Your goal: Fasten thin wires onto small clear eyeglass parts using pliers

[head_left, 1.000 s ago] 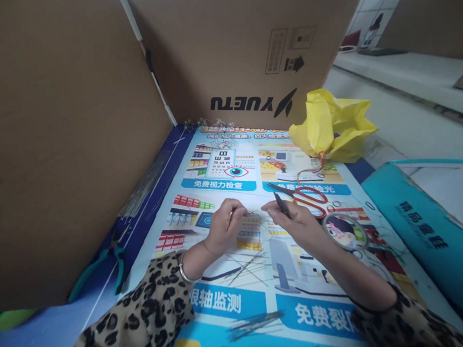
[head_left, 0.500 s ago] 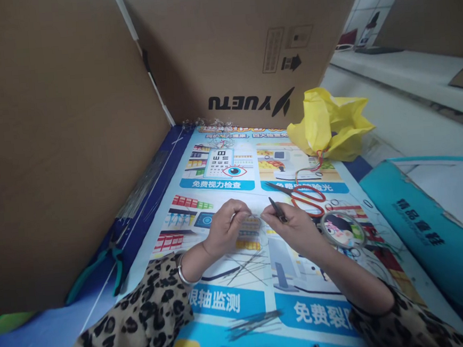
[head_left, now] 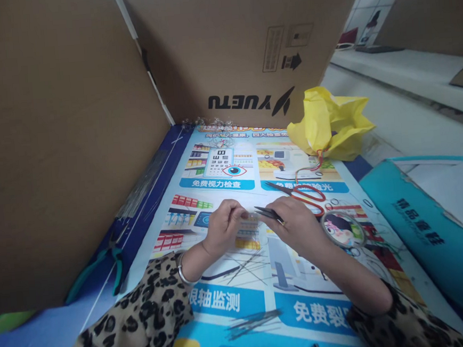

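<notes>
My left hand (head_left: pixel 224 228) is closed in a pinch over the printed sheet, with a tiny thin wire piece (head_left: pixel 251 213) at its fingertips, too small to make out fully. Opposite it, my right hand (head_left: pixel 297 224) grips dark pointed tweezers (head_left: pixel 269 213), their tips aimed at the left fingertips. Below the hands several loose straight wires (head_left: pixel 244 266) cross each other, and a bundle of wires (head_left: pixel 253 323) lies nearer me. Just beyond the right hand rest scissors with orange-red handles (head_left: pixel 311 193).
A round clear case (head_left: pixel 343 229) sits right of my right hand. Teal-handled pliers (head_left: pixel 116 268) lie at left, near more wires (head_left: pixel 140 188). Bent wire shapes (head_left: pixel 220 131) stand at the back by the cardboard (head_left: pixel 222 51). A yellow bag (head_left: pixel 327 126) and teal box (head_left: pixel 416 228) are at right.
The tweezers in my right hand have swung from pointing up and away to pointing left toward the left fingertips. My right hand has turned slightly; the left has barely moved.
</notes>
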`<state>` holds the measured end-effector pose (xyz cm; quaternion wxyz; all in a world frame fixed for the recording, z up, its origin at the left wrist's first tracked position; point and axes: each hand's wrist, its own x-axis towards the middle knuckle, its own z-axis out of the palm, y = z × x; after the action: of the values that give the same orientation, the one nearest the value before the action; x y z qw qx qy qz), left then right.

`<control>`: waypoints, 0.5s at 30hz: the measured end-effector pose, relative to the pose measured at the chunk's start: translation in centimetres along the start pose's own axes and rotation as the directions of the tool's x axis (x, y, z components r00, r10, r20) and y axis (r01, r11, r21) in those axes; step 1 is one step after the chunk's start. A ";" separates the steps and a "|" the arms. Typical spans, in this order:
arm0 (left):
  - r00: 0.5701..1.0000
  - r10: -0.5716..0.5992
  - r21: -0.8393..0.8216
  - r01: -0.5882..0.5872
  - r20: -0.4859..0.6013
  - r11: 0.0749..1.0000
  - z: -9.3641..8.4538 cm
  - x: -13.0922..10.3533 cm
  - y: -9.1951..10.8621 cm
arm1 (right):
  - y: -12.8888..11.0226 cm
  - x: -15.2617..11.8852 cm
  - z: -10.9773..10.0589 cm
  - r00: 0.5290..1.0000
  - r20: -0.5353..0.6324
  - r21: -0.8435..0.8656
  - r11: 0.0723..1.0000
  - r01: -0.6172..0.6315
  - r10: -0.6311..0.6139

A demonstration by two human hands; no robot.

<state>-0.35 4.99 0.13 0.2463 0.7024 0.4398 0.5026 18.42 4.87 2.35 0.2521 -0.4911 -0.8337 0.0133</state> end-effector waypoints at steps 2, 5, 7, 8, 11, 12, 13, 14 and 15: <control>1.000 0.015 0.029 -0.015 -0.016 0.999 0.0 0.0 -0.1 | 0.1 0.0 -0.2 0.997 0.055 -0.187 0.981 0.059 -0.049; 0.999 0.046 0.090 -0.044 -0.023 0.995 -0.1 0.0 -0.3 | -0.1 0.0 -0.6 0.993 0.107 -0.386 0.918 0.089 -0.051; 0.998 0.054 0.144 -0.051 -0.020 0.988 -0.1 0.0 -0.4 | -0.4 0.0 -0.9 0.992 0.121 -0.443 0.892 0.090 -0.041; 0.998 0.055 0.168 -0.052 -0.017 0.985 -0.1 0.0 -0.4 | -0.6 0.0 -1.0 0.991 0.127 -0.456 0.885 0.092 -0.038; 0.998 0.066 0.217 -0.065 0.001 0.974 -0.1 0.0 -0.5 | -1.1 -0.1 -1.3 0.990 0.142 -0.473 0.876 0.092 -0.027; 0.997 0.080 0.229 -0.080 0.007 0.970 -0.1 0.0 -0.5 | -1.1 -0.1 -1.3 0.989 0.145 -0.478 0.874 0.088 -0.020; 0.995 0.098 0.241 -0.098 0.012 0.966 -0.1 0.0 -0.4 | -1.2 -0.1 -1.3 0.989 0.146 -0.482 0.872 0.082 -0.013; 0.993 0.117 0.252 -0.117 0.016 0.961 -0.1 0.0 -0.4 | -1.2 -0.1 -1.4 0.989 0.147 -0.484 0.872 0.077 -0.005; 0.991 0.134 0.261 -0.134 0.020 0.956 -0.1 0.0 -0.4 | -1.3 -0.1 -1.4 0.989 0.148 -0.484 0.872 0.072 0.001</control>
<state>-0.56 5.17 -0.18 0.1173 0.7574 0.4534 0.4549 18.01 3.86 3.85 0.0596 -0.5211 -0.8349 -0.1669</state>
